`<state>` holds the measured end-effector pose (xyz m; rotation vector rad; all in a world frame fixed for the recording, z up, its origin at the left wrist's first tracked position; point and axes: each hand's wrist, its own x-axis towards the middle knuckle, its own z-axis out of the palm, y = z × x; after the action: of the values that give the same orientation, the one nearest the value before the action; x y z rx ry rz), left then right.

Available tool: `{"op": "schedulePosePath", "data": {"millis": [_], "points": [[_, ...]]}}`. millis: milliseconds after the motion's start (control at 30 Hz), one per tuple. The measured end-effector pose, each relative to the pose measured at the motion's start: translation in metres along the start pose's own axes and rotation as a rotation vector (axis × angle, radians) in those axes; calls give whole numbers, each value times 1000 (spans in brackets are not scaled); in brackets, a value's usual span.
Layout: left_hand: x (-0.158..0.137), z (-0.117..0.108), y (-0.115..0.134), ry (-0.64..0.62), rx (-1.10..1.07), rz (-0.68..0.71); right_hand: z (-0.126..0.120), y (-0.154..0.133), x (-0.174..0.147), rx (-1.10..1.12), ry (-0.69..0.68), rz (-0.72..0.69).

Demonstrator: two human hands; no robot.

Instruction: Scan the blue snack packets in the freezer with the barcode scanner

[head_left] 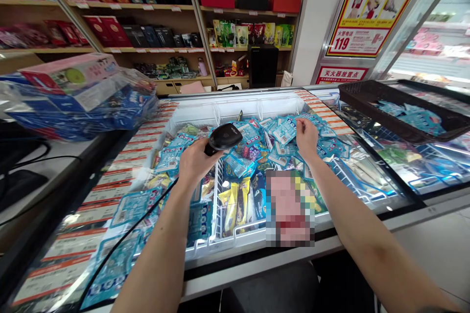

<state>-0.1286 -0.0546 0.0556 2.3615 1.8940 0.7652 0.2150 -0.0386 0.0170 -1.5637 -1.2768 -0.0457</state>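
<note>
My left hand [196,161] is wrapped round the handle of a black corded barcode scanner [224,137], its head pointing right over the chest freezer. The cord runs down along my left forearm. Further right, my right hand [307,137] is closed in a pinch at the edge of a blue packet [285,130] with a printed barcode label. The packet is among a heap of similar blue packets [330,148] in and around the freezer's right part. Yellow-wrapped ice creams [237,203] lie in a white wire basket [219,195] below my hands. A pixelated patch hides part of the freezer's front.
More blue packets [134,208] lie on the glass at left, beside rows of price labels [95,195]. A dark brown basket [370,102] holding blue packets stands at right. Plastic-wrapped boxes [88,102] sit at back left. Stocked shelves [147,7] line the back wall.
</note>
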Motion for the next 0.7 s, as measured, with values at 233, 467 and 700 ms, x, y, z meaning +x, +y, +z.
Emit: {"op": "schedulePosePath", "data": {"millis": [233,467,700], "points": [[0,-1,1,31,7,-31,-4,2,-2,-283,31,-37],[-1,-2,0,25,-9,-39,-12,-2,-2,-421,26,-86],[0,-2,0,19,-18,-34,-9,-18,-10,-410,-93,-213]]}}
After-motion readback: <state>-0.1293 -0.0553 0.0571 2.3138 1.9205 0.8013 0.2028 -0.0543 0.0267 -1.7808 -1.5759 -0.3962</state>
